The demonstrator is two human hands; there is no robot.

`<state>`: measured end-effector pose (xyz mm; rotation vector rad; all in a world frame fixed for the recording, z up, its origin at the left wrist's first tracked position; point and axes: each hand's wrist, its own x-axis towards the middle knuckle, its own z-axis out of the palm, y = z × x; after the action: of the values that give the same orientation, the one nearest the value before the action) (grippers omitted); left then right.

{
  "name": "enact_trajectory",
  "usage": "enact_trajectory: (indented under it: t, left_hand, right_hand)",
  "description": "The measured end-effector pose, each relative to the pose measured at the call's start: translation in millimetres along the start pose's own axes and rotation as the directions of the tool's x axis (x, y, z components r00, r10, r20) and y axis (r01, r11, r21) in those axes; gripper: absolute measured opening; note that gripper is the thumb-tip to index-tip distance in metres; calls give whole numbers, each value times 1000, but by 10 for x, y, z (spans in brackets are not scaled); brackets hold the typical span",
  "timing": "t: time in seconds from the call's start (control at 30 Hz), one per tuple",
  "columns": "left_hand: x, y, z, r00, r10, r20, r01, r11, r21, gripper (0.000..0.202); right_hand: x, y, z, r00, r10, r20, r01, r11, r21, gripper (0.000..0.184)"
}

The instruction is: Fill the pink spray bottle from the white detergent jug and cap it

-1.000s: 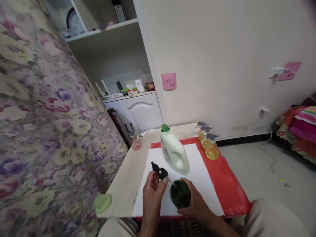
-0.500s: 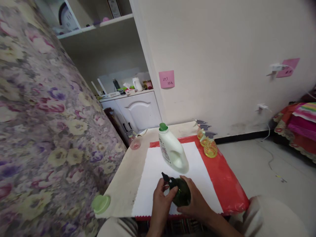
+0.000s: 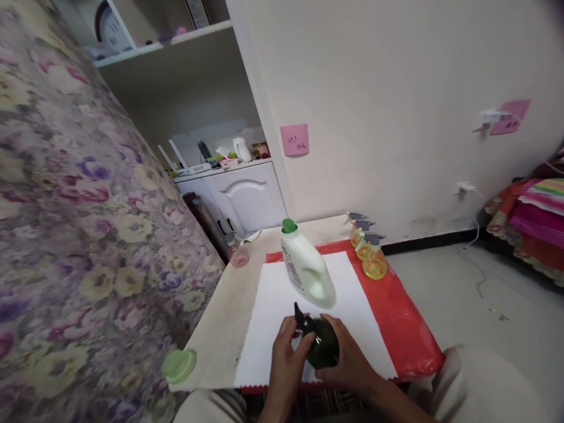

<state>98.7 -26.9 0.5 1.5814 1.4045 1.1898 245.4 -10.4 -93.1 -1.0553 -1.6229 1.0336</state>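
Observation:
A dark green pump bottle (image 3: 324, 345) is held between both hands above the near part of the white sheet (image 3: 259, 329). My left hand (image 3: 286, 355) is closed around its black pump top (image 3: 300, 316), thumb and fingers at the collar. Wrapped round the bottle's body from the right is my right hand (image 3: 350, 358). The bottle tilts, its pump end toward the left. Just beyond my hands stands a large pale green detergent jug (image 3: 308, 270) with its green spout (image 3: 289, 226) uncovered. A light green cap (image 3: 178, 366) lies at the table's near left corner.
Several spray bottles with yellow liquid (image 3: 374, 267) stand at the back right on the red cover (image 3: 396, 317). A clear pinkish spray bottle (image 3: 239, 255) is at the back left edge. A floral curtain (image 3: 106, 247) hangs close on the left; a wall (image 3: 374, 117) rises behind the table.
The black pump top has turned, its nozzle swinging from pointing left to pointing more away from me. Both hands keep their hold on the bottle. The view has shifted slightly.

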Motion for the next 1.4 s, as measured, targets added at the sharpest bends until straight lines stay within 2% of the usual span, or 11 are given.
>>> enact_trajectory:
  t: [0.17,0.37,0.5,0.7,0.9,1.1,1.27,1.4]
  left_hand:
    - [-14,19,-7,1000,3,27,-3,1000,-13,36]
    - [-16,16,29,994,-46,-102,48,999,17,31]
    - [-13,91,19,997,36,-67,-32,998,50,23]
    - [-12,86,-16,999,48,16,-48,999,15,30]
    - [-20,-1,-38,999,24,44,-24,1000,10,36]
    - [-4,38,4,999,6,-48,-7,1000,-5,31]
    - [36,21,-71,1000,-15,28,15,1000,-10,39]
    - [33,-47,-83,994,-67,84,78,987,-141,39]
  right_hand:
    - [-11,-9,-1,1000,-2,-9,2,1000,13,98]
    - [-17,-5,15,1000,-22,-8,22,1000,18,97]
    - [-14,16,30,1000,-28,-8,28,1000,3,97]
    - [-17,4,14,1000,0,-11,0,1000,8,96]
    - [-20,-40,-4,1000,28,5,-28,999,44,97]
    - [-17,-38,7,1000,18,10,-19,998,63,98]
    - [-12,-36,-19,999,23,49,-28,993,114,99]
    - [-6,-89,-37,998,18,56,-25,991,135,98]
